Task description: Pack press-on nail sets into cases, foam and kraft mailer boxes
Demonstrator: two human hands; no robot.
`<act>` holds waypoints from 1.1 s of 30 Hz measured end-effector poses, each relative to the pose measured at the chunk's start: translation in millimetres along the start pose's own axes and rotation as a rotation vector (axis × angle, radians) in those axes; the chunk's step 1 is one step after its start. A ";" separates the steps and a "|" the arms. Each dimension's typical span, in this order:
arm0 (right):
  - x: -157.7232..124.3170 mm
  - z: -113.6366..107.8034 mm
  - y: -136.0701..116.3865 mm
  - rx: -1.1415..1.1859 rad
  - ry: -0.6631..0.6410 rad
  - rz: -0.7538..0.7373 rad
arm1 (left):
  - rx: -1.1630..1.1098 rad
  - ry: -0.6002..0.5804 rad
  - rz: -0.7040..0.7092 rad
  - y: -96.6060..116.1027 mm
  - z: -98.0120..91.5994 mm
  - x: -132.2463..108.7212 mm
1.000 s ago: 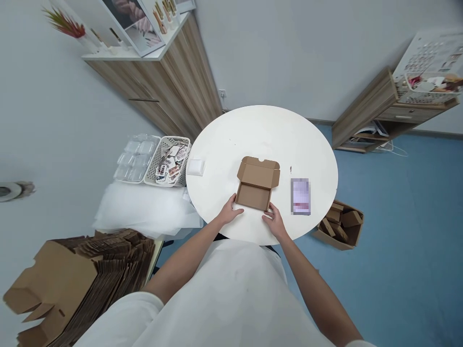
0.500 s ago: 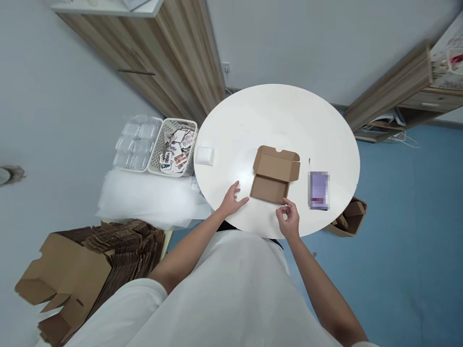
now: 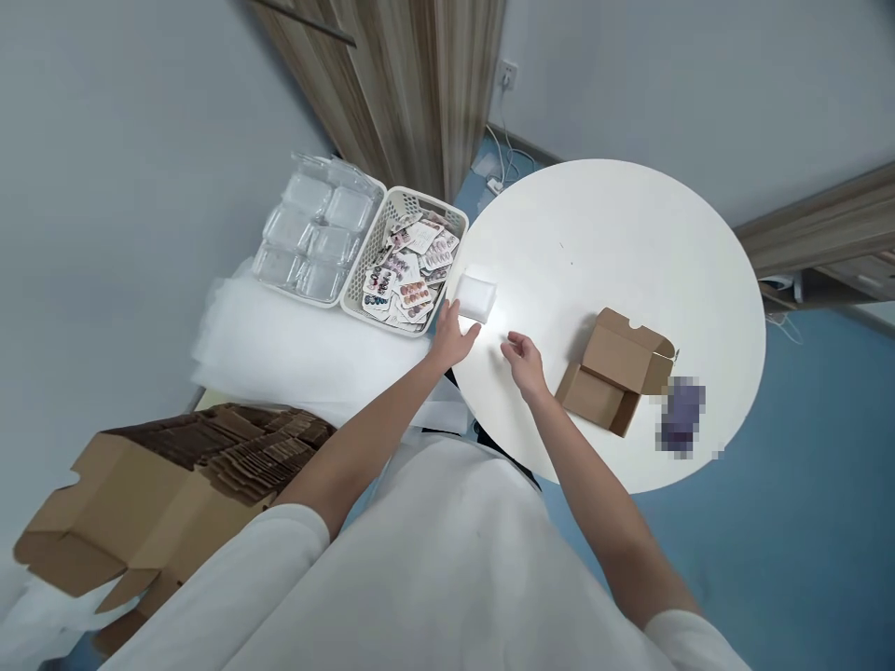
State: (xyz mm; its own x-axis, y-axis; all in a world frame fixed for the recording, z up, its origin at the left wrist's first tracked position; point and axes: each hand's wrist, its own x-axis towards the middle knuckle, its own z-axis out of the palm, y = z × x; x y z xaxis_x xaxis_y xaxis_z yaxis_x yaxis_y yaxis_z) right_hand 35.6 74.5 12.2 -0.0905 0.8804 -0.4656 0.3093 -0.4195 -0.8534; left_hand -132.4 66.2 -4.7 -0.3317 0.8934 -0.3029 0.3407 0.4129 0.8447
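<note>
A small white packet (image 3: 477, 298), which looks wrapped in foam, lies near the left edge of the round white table (image 3: 650, 252). My left hand (image 3: 453, 339) is at its lower left corner, thumb and fingers apart; whether it touches the packet I cannot tell. To the right of the packet, my right hand (image 3: 526, 363) hovers over the table with loosely bent fingers and nothing in them. A brown cardboard box (image 3: 619, 359) stands on the table beyond my right hand, its lid folded back and its inside bare.
A blurred purple object (image 3: 681, 415) lies right of the box. Left of the table are a white basket (image 3: 355, 289) of printed cards with nail-like pieces, a tray of clear plastic cases (image 3: 318, 228), white foam sheets (image 3: 280, 349) and a stack of flat cardboard boxes (image 3: 154, 494).
My view has turned left. Both hands have left the cardboard box and moved left toward the white packet. The box now sits rotated on the table.
</note>
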 end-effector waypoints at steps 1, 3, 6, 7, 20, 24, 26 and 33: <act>9.9 8.5 -3.5 0.018 -0.001 0.004 | -0.012 -0.010 -0.006 -0.3 1.0 5.1; 26.3 22.7 -8.7 0.054 0.005 0.010 | -0.024 -0.029 -0.005 -0.9 4.0 11.9; 40.3 38.0 -13.5 0.092 -0.007 0.005 | -0.010 -0.062 0.019 -2.2 6.9 15.2; 42.4 41.5 -14.5 0.103 -0.011 0.002 | -0.003 -0.069 0.024 -2.8 7.2 15.0; 23.3 30.2 12.6 0.099 0.105 0.140 | -0.154 -0.005 -0.099 -20.1 4.6 7.9; 10.1 19.8 19.4 0.034 0.152 0.085 | -0.226 -0.029 -0.102 -15.7 10.3 -3.6; 0.2 9.1 19.1 0.004 0.156 0.031 | -0.234 -0.043 -0.081 -9.7 15.2 -12.4; -47.9 -63.4 17.7 -0.051 0.178 -0.144 | -0.155 -0.113 0.121 39.1 50.1 -60.7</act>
State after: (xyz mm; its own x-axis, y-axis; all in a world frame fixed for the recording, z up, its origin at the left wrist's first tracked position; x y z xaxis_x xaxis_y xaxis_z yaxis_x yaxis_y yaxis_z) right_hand 105.4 38.9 34.2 0.0294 0.9574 -0.2873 0.3528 -0.2789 -0.8932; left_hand -54.9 36.9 24.6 -0.1933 0.9524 -0.2357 0.2300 0.2775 0.9328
